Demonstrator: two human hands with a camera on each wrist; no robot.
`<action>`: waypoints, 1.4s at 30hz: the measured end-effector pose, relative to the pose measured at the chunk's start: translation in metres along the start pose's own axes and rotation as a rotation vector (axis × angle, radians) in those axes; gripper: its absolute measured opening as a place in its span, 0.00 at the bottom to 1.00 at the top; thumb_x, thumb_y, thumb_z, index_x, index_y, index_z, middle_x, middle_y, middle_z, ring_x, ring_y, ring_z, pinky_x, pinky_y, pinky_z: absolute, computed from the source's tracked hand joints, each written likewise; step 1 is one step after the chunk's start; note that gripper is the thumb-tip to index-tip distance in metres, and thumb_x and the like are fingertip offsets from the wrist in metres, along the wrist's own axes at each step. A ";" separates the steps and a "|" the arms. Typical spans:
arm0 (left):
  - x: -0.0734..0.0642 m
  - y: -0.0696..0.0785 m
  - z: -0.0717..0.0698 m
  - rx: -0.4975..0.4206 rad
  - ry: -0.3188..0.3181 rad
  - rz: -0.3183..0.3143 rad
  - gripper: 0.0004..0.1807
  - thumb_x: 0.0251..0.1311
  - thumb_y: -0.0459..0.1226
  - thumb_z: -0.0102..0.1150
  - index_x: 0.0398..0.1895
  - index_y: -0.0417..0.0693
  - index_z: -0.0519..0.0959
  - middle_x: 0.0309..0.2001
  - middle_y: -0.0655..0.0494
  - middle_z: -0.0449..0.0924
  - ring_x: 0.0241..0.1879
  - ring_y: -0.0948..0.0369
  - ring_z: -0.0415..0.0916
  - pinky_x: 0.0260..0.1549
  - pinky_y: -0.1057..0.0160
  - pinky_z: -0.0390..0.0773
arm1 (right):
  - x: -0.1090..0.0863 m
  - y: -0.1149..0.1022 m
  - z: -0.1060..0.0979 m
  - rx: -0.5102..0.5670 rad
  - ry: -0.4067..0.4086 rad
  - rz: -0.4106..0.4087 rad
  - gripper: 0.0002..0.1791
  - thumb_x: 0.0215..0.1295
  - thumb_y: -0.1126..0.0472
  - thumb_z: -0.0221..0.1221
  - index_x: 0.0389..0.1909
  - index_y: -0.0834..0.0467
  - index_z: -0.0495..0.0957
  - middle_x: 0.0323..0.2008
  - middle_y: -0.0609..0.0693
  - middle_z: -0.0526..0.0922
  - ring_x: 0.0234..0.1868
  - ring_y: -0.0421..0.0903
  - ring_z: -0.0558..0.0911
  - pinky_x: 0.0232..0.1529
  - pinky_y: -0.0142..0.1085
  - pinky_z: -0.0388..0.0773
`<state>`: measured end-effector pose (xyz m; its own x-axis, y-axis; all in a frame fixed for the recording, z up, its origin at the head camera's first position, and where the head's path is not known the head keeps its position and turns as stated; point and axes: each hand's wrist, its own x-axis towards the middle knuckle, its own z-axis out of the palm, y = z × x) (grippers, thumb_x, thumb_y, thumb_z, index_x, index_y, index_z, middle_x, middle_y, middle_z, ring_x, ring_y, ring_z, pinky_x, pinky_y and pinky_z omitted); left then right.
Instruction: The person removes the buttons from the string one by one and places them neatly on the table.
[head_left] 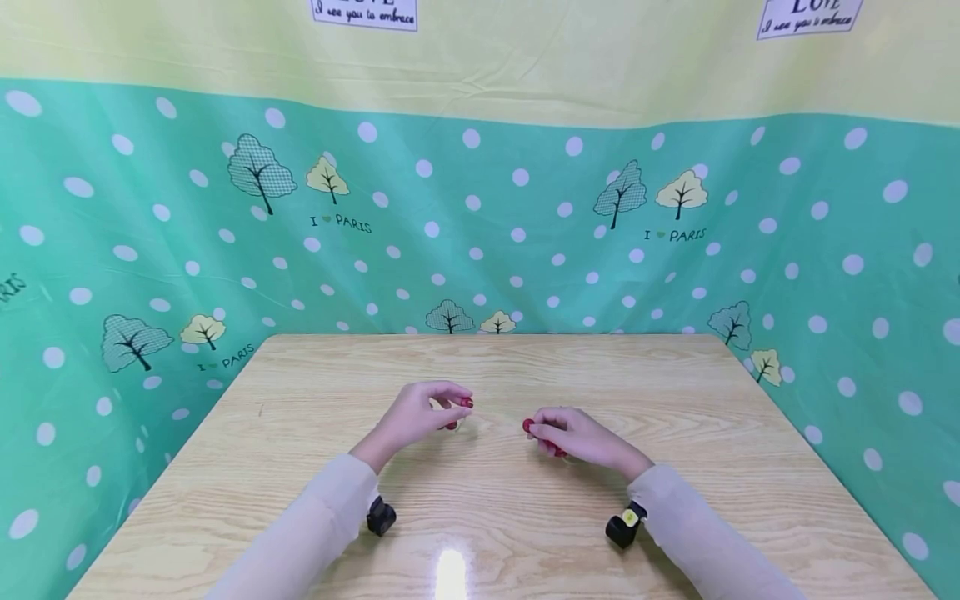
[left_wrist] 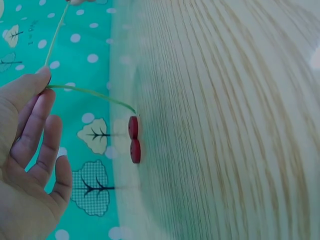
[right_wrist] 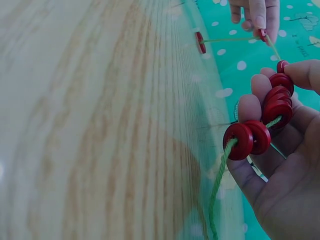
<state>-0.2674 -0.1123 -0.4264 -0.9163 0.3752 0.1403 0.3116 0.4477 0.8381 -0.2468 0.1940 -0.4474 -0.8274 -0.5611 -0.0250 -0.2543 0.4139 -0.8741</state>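
- The work looks well under way, as a judgement: a green cord (right_wrist: 215,187) carries a row of red discs (right_wrist: 280,107) along the right hand's fingers, the cord showing at a gap and at the near end.
- Near the left hand, the cord carries fewer: a single red disc (right_wrist: 262,35) at the fingertips and an end piece (left_wrist: 133,128) below them, which looks like two small discs side by side. Whether it touches the table (head_left: 510,517) cannot be told.
- What is left is harder to judge — the stretch between the hands has bare cord, and a length trails below the right hand, its far end out of sight. How many discs might be added, if any, the pictures do not settle.
- The left hand (head_left: 412,411) pinches the single disc and the cord between thumb and forefinger; its other fingers are loosely bent and apart.
- The right hand (head_left: 577,435) holds the row in curled fingers, its thumb pressing the disc nearest the left hand — a light grip, by the look of it.
- The hands are apart, level with each other, above the table.
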 end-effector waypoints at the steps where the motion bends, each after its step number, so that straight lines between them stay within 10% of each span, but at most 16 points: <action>1: 0.000 -0.001 -0.001 0.005 0.005 -0.001 0.15 0.61 0.41 0.71 0.50 0.50 0.86 0.38 0.63 0.85 0.35 0.55 0.83 0.34 0.54 0.84 | 0.000 0.000 0.000 0.001 0.000 0.000 0.16 0.79 0.52 0.51 0.43 0.61 0.79 0.28 0.59 0.78 0.23 0.46 0.69 0.21 0.31 0.64; 42: -0.017 -0.017 -0.026 0.126 0.093 -0.030 0.14 0.60 0.46 0.71 0.48 0.59 0.86 0.39 0.70 0.85 0.41 0.63 0.77 0.39 0.57 0.75 | 0.000 -0.002 -0.001 -0.023 0.010 0.020 0.20 0.79 0.49 0.51 0.43 0.63 0.79 0.28 0.59 0.79 0.24 0.43 0.71 0.23 0.30 0.66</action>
<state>-0.2632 -0.1472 -0.4297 -0.9432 0.2858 0.1692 0.3074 0.5583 0.7706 -0.2464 0.1939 -0.4453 -0.8371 -0.5458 -0.0371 -0.2492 0.4409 -0.8623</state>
